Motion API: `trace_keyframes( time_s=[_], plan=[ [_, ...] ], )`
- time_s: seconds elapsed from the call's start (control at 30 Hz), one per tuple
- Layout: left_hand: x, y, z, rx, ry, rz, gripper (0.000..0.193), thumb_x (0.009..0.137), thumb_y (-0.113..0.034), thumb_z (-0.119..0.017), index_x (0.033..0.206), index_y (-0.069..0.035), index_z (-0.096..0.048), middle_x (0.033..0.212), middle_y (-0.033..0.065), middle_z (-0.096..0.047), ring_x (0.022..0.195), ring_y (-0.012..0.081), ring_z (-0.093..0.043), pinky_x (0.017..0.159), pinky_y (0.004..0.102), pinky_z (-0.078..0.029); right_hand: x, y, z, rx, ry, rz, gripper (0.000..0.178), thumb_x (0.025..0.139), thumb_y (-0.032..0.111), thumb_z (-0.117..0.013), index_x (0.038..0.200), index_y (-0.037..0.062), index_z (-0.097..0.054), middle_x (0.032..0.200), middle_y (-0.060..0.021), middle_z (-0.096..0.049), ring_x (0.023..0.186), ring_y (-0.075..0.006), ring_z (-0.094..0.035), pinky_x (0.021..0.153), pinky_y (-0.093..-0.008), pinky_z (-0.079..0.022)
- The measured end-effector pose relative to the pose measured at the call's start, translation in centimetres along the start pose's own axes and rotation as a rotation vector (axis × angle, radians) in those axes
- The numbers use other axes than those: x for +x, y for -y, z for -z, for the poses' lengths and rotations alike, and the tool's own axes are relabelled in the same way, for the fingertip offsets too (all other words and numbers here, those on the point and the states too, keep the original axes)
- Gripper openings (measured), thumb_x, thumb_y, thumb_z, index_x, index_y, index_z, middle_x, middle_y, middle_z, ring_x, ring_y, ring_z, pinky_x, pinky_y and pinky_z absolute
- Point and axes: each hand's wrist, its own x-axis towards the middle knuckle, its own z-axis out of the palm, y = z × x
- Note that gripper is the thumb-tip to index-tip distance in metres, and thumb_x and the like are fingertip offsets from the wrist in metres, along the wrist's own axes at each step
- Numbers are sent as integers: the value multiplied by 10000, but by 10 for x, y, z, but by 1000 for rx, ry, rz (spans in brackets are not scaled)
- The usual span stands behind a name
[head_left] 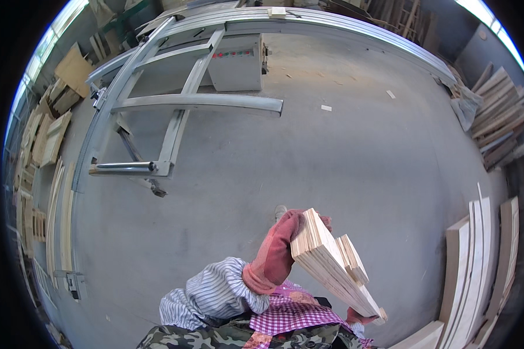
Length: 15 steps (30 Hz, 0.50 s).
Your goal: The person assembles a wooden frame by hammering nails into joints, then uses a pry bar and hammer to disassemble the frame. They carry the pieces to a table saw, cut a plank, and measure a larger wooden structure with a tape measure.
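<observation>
The left hand (282, 241), in a red work glove, is gripping the upper end of a stack of thin wooden strips (332, 264). Its fingers are wrapping around the far edge of the bundle, so the glove is sitting at about nine o'clock of the stack's top end, touching it. The striped sleeve (215, 291) behind it is running down toward seven o'clock.

The stack is tilting from its upper end near the middle of the view down toward five o'clock, cut edges facing the camera, with a shorter strip lying on its right face. It is hanging in the air above the concrete floor (332, 151), in front of a pink checked apron (291, 314).

The right hand (364, 317), also in a red glove, is sitting under the stack's lower end at about five o'clock, touching it. Only a small part of that glove is showing; whether its fingers are curling around the wood or just propping it up, I cannot tell.

Up at eleven o'clock a grey metal frame (180, 104) of a machine is standing well apart from the hands, with a grey control box (236, 61) behind it. At three to four o'clock, pale boards (477, 256) are leaning on edge near the stack. More wood offcuts (46, 139) are lying along the left rim at nine o'clock.
</observation>
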Motion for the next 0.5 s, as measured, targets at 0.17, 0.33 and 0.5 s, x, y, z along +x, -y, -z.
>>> trace_keyframes(
  time_s=[0.17, 0.33, 0.5],
  plan=[
    [111, -37, 7, -204, 52, 78, 515, 1002, -461, -338, 1181, -5, -498, 1196, 137, -587, 1110, 211, -571, 1013, 354, -429, 25, -30, -133, -41, -87, 28, 808, 765, 762, -397, 1226, 127, -585, 1245, -104, -596, 1140, -349, -565, 958, -551, -449],
    [213, -93, -3, -75, 12, 102, 492, 970, -475, -446, 1165, -30, -526, 1175, 116, -605, 1093, 188, -580, 1006, 352, -438, 43, -67, -261, -77, -119, 35, 792, 770, 741, -426, 1237, 119, -573, 1246, -112, -592, 1139, -348, -564, 964, -548, -442],
    [299, -133, 1, -114, -66, 79, 344, 939, -333, -574, 1126, -44, -561, 1149, 117, -623, 1060, 190, -599, 985, 339, -461, 95, -133, -395, -117, -31, -58, 784, 773, 724, -450, 1246, 108, -563, 1249, -123, -587, 1142, -350, -560, 974, -545, -433]
  ],
)
